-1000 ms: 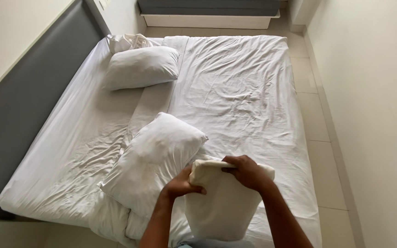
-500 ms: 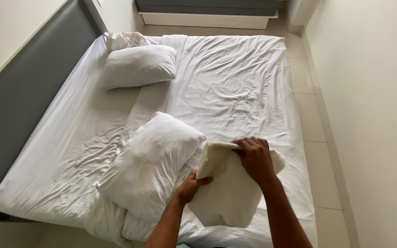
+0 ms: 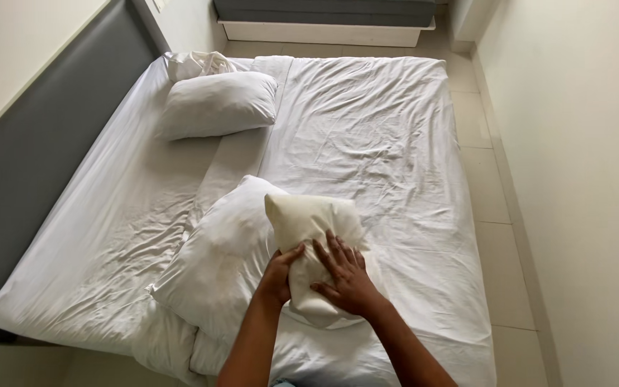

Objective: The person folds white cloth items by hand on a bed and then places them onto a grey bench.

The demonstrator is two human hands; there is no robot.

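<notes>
White pillow crowds the left — open sheet beyond.

There are no packages, labels, signs or screens to see here. Only bedding, walls and floor appear, and none of them carries any print or display.

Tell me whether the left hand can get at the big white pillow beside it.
Probably yes: the left hand grips the cream pillow, which leans against the big white pillow; nothing lies between.
</notes>
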